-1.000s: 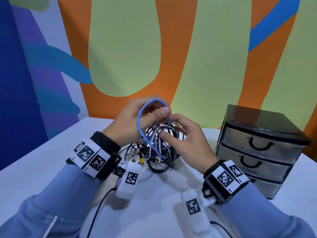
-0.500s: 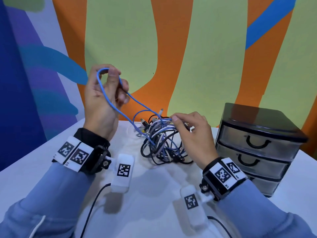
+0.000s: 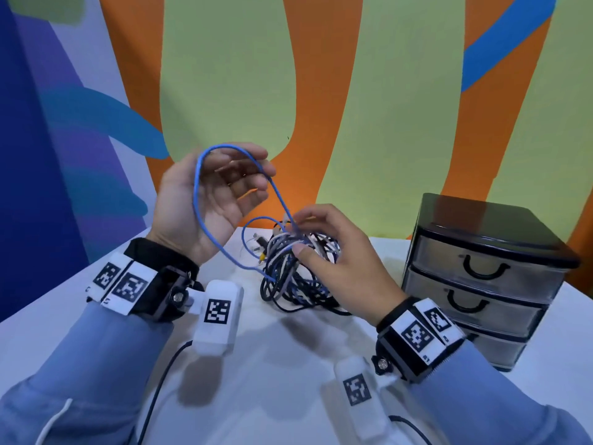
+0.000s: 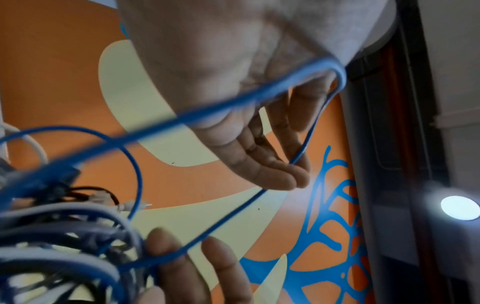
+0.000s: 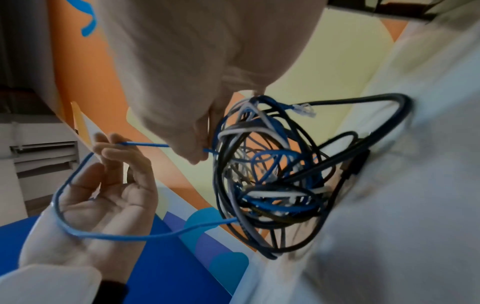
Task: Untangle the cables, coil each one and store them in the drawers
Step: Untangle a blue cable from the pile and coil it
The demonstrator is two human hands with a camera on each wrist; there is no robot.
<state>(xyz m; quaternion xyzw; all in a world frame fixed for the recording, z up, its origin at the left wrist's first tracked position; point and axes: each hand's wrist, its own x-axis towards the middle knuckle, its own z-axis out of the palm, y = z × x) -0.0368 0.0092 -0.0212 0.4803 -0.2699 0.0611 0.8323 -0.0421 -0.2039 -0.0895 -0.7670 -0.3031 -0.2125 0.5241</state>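
Now left hand (image 3: pixel 205 200) raised, palm-up, blue cable (image 3: pixel 196 200) looped over.

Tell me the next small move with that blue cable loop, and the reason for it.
Probably draw the left hand up and away while the right hand steadies the tangled bundle of black, white and blue cables. The thin blue cable loops round the left hand's open fingers, yet both its runs still vanish into the bundle, so it is not free to coil.

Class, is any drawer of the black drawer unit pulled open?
No: all three drawers of the drawer unit sit flush and shut.
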